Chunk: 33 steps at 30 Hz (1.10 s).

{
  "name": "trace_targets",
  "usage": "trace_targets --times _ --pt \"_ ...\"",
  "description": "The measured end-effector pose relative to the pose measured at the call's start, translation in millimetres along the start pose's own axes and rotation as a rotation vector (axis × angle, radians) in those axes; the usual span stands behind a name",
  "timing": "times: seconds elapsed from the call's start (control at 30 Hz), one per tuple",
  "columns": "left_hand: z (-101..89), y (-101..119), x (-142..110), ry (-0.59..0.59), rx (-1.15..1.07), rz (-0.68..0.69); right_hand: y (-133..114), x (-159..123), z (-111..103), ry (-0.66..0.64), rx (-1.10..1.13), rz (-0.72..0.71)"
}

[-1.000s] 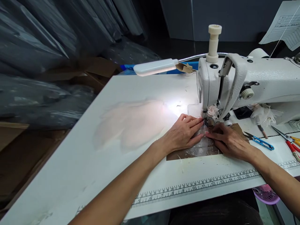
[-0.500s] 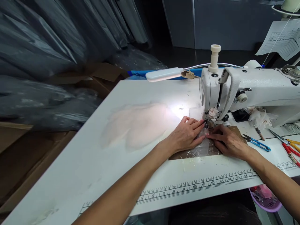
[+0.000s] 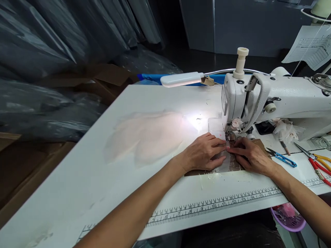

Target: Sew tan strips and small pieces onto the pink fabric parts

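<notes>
My left hand [image 3: 204, 151] lies with its fingers stretched over a piece of sheer, clear fabric [image 3: 224, 167], just left of the presser foot [image 3: 230, 137]. From the other side, my right hand [image 3: 252, 156] pinches the edge of that fabric with thumb and forefinger, close in front of the foot. Under the fabric is a flat brown sheet [image 3: 199, 172]. The white sewing machine [image 3: 289, 96] stands over both hands, with a small pale fabric flower [image 3: 237, 123] on its head. My fingers partly hide the stitching spot.
Blue thread snips [image 3: 284, 159] and scissors with red and yellow handles [image 3: 317, 163] lie right of my right hand. A lamp [image 3: 181, 80] lights the white table [image 3: 119, 193]. Pale pinkish sheer material [image 3: 152, 141] spreads at left. A purple basket [image 3: 292, 227] sits below the edge.
My left hand has drawn back slightly from the needle area, toward me. My right hand keeps its pinch at nearly the same place. The camera view has shifted a little.
</notes>
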State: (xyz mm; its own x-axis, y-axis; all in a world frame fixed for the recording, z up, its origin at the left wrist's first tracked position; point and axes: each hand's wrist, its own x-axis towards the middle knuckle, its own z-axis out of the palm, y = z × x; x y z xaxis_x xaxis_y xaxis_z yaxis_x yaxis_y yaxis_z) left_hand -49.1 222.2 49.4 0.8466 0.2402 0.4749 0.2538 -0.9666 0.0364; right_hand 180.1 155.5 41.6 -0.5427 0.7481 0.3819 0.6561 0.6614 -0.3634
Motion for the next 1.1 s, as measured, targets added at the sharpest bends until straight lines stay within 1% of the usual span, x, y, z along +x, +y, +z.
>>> trace_targets --times 0.1,0.17,0.37,0.57,0.7,0.83,0.9,0.97,1.0,1.07,1.1 --pt "-3.9 -0.5 -0.9 -0.079 0.0 -0.015 -0.5 -0.2 -0.1 -0.015 -0.001 0.003" --pt "-4.4 -1.0 -1.2 -0.103 0.024 -0.012 -0.8 -0.6 0.6 -0.019 -0.007 0.015" --pt "-2.0 -1.6 -0.6 -0.076 0.115 -0.022 -4.4 -0.7 2.0 -0.044 -0.013 0.069" --pt "0.3 -3.8 2.3 -0.134 0.17 -0.092 -7.6 1.3 3.5 -0.028 0.003 0.091" --pt "2.1 -5.5 3.0 -0.115 0.175 -0.129 -6.3 0.4 6.9 -0.037 -0.015 0.13" --pt "0.2 -8.0 4.4 -0.036 0.13 -0.135 -6.7 0.4 3.9 -0.025 0.014 0.147" --pt "-1.8 -14.0 7.3 0.035 0.127 -0.151 -6.8 1.3 0.1 0.007 0.068 0.178" --pt "-3.4 -25.1 12.4 0.102 0.153 -0.218 -6.1 2.6 -3.5 0.06 0.127 0.22" --pt "-3.9 -32.2 15.5 0.104 0.166 -0.261 -5.3 3.4 -4.9 0.091 0.15 0.241" --pt "-3.9 -46.7 21.3 0.029 0.169 -0.311 -3.5 4.9 -6.3 0.147 0.176 0.278" --pt "-3.6 -52.7 23.4 -0.023 0.159 -0.309 -2.6 5.4 -6.5 0.164 0.178 0.295"
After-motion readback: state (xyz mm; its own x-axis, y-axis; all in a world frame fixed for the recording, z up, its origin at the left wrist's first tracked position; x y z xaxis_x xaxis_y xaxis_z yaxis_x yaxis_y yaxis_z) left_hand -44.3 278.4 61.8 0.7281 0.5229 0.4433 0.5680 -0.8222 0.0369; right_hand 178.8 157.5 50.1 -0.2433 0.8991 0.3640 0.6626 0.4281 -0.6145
